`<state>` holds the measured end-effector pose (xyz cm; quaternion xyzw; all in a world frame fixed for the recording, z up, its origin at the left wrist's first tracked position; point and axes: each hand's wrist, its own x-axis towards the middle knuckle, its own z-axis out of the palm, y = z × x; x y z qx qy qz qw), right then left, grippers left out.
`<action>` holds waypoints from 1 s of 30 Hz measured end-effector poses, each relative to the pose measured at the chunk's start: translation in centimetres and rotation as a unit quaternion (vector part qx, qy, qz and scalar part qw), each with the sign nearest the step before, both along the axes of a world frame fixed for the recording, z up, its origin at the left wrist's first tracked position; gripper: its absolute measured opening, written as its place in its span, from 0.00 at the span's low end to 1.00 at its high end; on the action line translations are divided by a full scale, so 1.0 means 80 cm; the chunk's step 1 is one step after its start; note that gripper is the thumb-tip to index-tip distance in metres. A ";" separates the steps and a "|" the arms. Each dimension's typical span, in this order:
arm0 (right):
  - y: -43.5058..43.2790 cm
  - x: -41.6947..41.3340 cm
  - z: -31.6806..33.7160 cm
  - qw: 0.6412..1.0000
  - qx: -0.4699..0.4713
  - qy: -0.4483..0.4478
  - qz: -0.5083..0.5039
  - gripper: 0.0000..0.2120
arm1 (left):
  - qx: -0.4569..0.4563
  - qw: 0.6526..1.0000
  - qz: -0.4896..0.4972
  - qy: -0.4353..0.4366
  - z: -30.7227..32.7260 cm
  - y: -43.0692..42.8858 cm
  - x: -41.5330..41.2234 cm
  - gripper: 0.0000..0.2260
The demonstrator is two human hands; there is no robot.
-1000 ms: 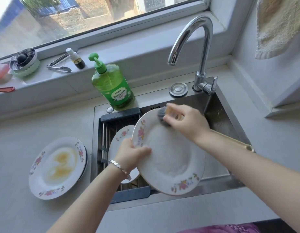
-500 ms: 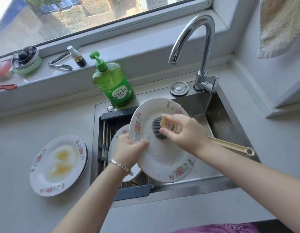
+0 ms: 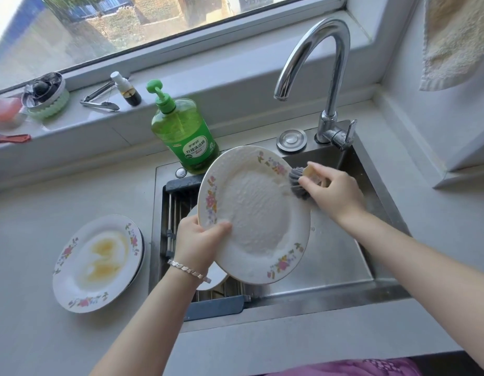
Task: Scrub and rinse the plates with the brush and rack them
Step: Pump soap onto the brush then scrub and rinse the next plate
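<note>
The soapy plate (image 3: 258, 213) is held tilted over the sink (image 3: 330, 256), its floral rim catching light and its face filmed with suds. The left hand (image 3: 198, 244) clamps its lower-left edge, thumb pressed on the front of the rim and fingers wrapped behind, a silver bracelet (image 3: 188, 270) on the wrist. Across the plate from that grip, the right hand (image 3: 332, 192) is closed around the brush (image 3: 299, 183), whose dark bristle head touches the plate's upper-right rim; the handle is hidden under the hand.

Directly below the left-hand grip, 1 plate (image 3: 213, 275) lies on the drying rack (image 3: 178, 240) set in the sink's left part, mostly hidden. Further out to the left of that grip, on the counter (image 3: 31, 308), sits a stack of dirty plates (image 3: 98, 263); the top 1 is smeared yellow, and I cannot tell how many lie beneath. Above the held plate stands a green soap bottle (image 3: 184, 137), just behind its upper rim. Above the brush hand arches the faucet (image 3: 317, 71), with no water visible. A towel (image 3: 452, 39) hangs at far right.
</note>
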<state>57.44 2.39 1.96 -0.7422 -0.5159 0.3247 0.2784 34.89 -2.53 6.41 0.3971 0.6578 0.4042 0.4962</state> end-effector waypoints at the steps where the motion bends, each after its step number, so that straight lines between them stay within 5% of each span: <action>1: -0.009 -0.010 0.003 0.999 0.017 -0.003 0.030 0.19 | 0.001 1.000 0.005 0.001 0.000 0.001 0.003 0.04; 5: -0.053 -0.052 0.001 0.980 0.079 0.039 0.178 0.20 | 0.007 0.999 0.034 -0.020 -0.001 0.006 0.005 0.05; 9: -0.006 0.001 -0.005 0.999 -0.030 0.017 -0.007 0.20 | 0.011 0.997 0.066 -0.031 -0.001 0.003 -0.001 0.05; 14: -0.060 -0.045 -0.009 0.980 0.022 0.007 0.199 0.20 | 0.001 0.995 0.097 -0.033 -0.002 0.007 0.003 0.06; 19: -0.030 -0.005 -0.021 0.999 -0.028 -0.006 0.029 0.19 | 0.002 0.991 0.125 -0.039 0.003 0.010 0.010 0.10; 23: -0.075 -0.049 -0.018 0.974 0.033 0.016 0.224 0.21 | -0.001 0.991 0.135 -0.020 0.001 0.013 0.014 0.12; 27: -0.036 -0.006 -0.025 0.995 -0.049 -0.030 0.077 0.21 | -0.010 0.986 0.161 -0.027 0.003 0.012 0.014 0.11; 30: -0.058 -0.030 -0.020 0.987 0.000 -0.006 0.164 0.21 | -0.023 0.975 0.218 -0.033 0.002 0.016 0.018 0.11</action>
